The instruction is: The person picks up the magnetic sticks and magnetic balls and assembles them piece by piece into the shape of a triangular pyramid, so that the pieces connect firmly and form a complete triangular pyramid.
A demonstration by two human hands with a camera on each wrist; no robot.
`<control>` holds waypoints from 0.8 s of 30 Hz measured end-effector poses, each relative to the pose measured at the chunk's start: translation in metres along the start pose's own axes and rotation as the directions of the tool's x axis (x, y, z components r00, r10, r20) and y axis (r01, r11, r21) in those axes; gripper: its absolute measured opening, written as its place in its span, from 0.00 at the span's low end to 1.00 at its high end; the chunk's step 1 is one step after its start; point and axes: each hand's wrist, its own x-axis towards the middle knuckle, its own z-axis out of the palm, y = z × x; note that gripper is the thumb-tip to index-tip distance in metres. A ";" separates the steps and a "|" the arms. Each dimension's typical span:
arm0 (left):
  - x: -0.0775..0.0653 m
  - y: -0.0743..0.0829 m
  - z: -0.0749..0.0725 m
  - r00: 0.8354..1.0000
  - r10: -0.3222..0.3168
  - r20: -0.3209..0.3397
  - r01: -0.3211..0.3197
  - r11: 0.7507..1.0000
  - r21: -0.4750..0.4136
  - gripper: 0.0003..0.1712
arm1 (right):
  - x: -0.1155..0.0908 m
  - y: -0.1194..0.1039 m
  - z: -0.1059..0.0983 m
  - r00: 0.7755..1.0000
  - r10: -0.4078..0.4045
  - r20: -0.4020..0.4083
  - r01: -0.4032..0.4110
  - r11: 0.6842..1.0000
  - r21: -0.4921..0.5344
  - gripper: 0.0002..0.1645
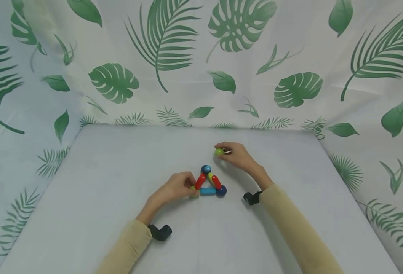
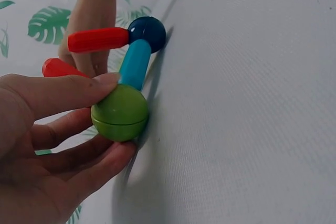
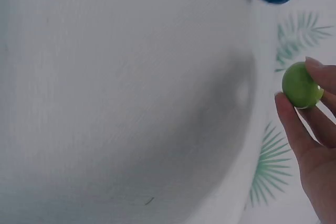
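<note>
A magnetic ball-and-rod model stands on the table, its corners a green ball [image 2: 119,113] and two dark blue balls [image 1: 221,190]. A light blue rod [image 1: 208,191] joins two of them along the near side. Red rods [image 2: 98,40] rise from two corners, and a yellow-green rod [image 1: 211,177] shows on the right side. My left hand [image 1: 178,184] pinches the green corner ball between thumb and fingers. Beyond the model, to its right, my right hand [image 1: 235,154] holds a loose green ball [image 3: 302,85] in its fingertips, apart from the model.
The white tabletop [image 1: 119,160] spreads around the model. A leaf-print cloth [image 1: 187,87] hangs behind it and along both sides. Each wrist carries a black camera, the left camera [image 1: 161,232] close above the table and the right camera [image 1: 252,198] near the model's right.
</note>
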 end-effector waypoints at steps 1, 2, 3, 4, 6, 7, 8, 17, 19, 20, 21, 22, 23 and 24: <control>0.000 0.000 -0.001 1.000 -0.001 0.001 0.001 1.000 0.000 0.14 | -0.002 -0.002 -0.001 1.000 -0.005 0.005 0.005 1.000 0.029 0.22; 0.000 0.000 -0.001 1.000 0.000 0.002 0.000 1.000 0.001 0.14 | -0.005 -0.005 -0.002 1.000 -0.011 0.010 0.010 0.999 0.054 0.23; 0.000 0.000 -0.001 1.000 0.001 0.002 -0.001 1.000 0.002 0.14 | -0.007 -0.007 -0.003 1.000 -0.009 0.014 0.008 0.997 0.077 0.23; 0.000 0.000 -0.002 1.000 0.003 0.002 -0.003 1.000 0.002 0.14 | -0.010 -0.009 -0.003 1.000 -0.011 0.018 0.009 0.995 0.094 0.23; 0.000 -0.001 -0.002 1.000 0.010 -0.001 -0.010 1.000 0.001 0.14 | -0.015 -0.012 -0.004 0.999 -0.017 0.030 0.013 0.992 0.129 0.23; 0.001 -0.001 -0.002 1.000 0.012 -0.004 -0.012 1.000 -0.002 0.15 | -0.018 -0.014 -0.005 0.999 -0.023 0.036 0.017 0.989 0.145 0.23; 0.001 -0.001 -0.002 1.000 0.013 -0.008 -0.013 1.000 -0.007 0.15 | -0.020 -0.015 -0.005 0.999 -0.031 0.042 0.024 0.987 0.156 0.23; -0.001 0.000 0.002 1.000 -0.018 -0.006 0.018 1.000 -0.020 0.14 | -0.040 -0.031 -0.013 0.991 -0.089 0.095 0.061 0.961 0.269 0.23; -0.001 0.000 0.002 1.000 -0.020 -0.008 0.020 1.000 -0.022 0.14 | -0.042 -0.034 -0.013 0.990 -0.097 0.104 0.063 0.955 0.290 0.22; -0.001 0.000 0.002 1.000 -0.019 -0.010 0.019 1.000 -0.022 0.14 | -0.043 -0.036 -0.013 0.989 -0.103 0.110 0.065 0.950 0.306 0.22; -0.001 0.000 0.001 1.000 -0.021 -0.012 0.021 1.000 -0.022 0.13 | -0.043 -0.037 -0.013 0.987 -0.110 0.115 0.068 0.944 0.322 0.22; 0.000 0.000 0.002 1.000 -0.019 -0.012 0.019 1.000 -0.023 0.13 | -0.045 -0.039 -0.013 0.987 -0.112 0.119 0.066 0.939 0.337 0.22; 0.000 0.000 0.003 1.000 -0.016 -0.011 0.016 1.000 -0.023 0.13 | -0.046 -0.040 -0.013 0.986 -0.115 0.124 0.065 0.934 0.352 0.21; 0.001 0.000 0.003 1.000 -0.016 -0.011 0.016 1.000 -0.023 0.13 | -0.047 -0.040 -0.012 0.984 -0.121 0.130 0.067 0.930 0.362 0.21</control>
